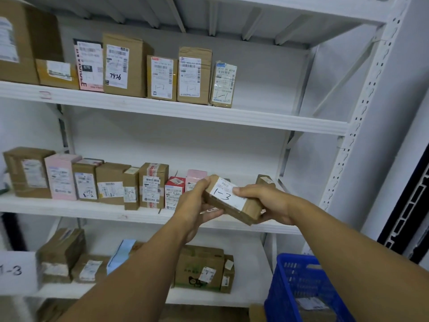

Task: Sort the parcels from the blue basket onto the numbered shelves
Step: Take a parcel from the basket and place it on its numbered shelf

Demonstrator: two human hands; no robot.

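I hold a small brown cardboard parcel (241, 209) in front of the middle shelf (92, 211); its white label reads "1-3". My left hand (197, 201) grips its left end and my right hand (267, 202) grips its right end, thumb on the label. The blue basket (294, 282) stands at the lower right with parcels partly visible inside. A paper sign (17, 271) marked "1-3" hangs at the lower left beside the bottom shelf (253, 270). Parcels on the middle shelf are marked "1-2", those on the top shelf (267, 119) "1-1".
The white metal rack's upright post (362, 112) rises on the right. Each shelf has bare room at its right end. Several brown boxes (199, 268) and a light blue parcel (120, 252) sit on the bottom shelf. More cardboard lies on the floor below.
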